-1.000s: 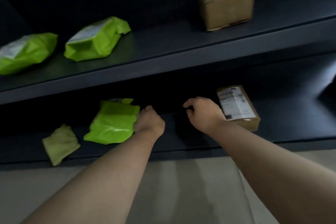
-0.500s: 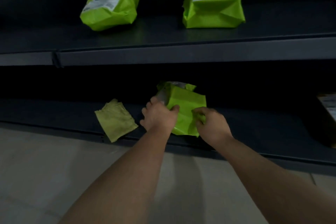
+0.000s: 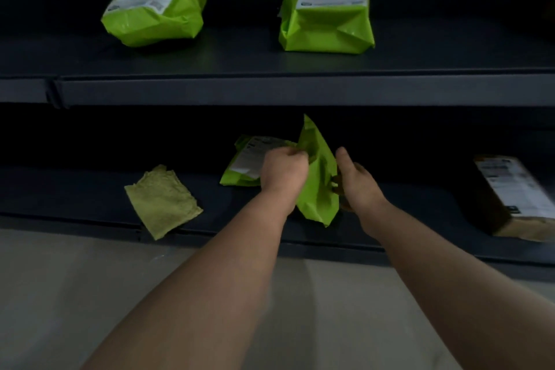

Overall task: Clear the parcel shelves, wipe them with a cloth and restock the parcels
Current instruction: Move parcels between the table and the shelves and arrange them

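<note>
Lower shelf (image 3: 405, 204) — cloth (image 3: 162, 201) idle, box (image 3: 510, 195), flat parcel (image 3: 249, 159); my left hand (image 3: 283, 171) pinches an upright parcel (image 3: 318, 189); right hand (image 3: 357, 183): grip unclear. Upper shelf (image 3: 270, 90): two parcels (image 3: 156, 12) (image 3: 327, 18) — unfinished, I reckon.

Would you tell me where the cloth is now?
Head view: the cloth lies on the lower shelf, left of the left hand, which grips a green parcel.

Slick plastic, dull metal, fuzzy cloth.
I see glossy, crinkled green plastic on the upright mailer (image 3: 318, 186), the flat mailer (image 3: 240, 173), the upper left mailer (image 3: 156, 21) and the upper right mailer (image 3: 326, 30). The cloth (image 3: 162, 200) looks coarse and napped, the shelves (image 3: 270, 90) look like matt dark metal, and the box (image 3: 522, 230) is plain brown cardboard.
</note>
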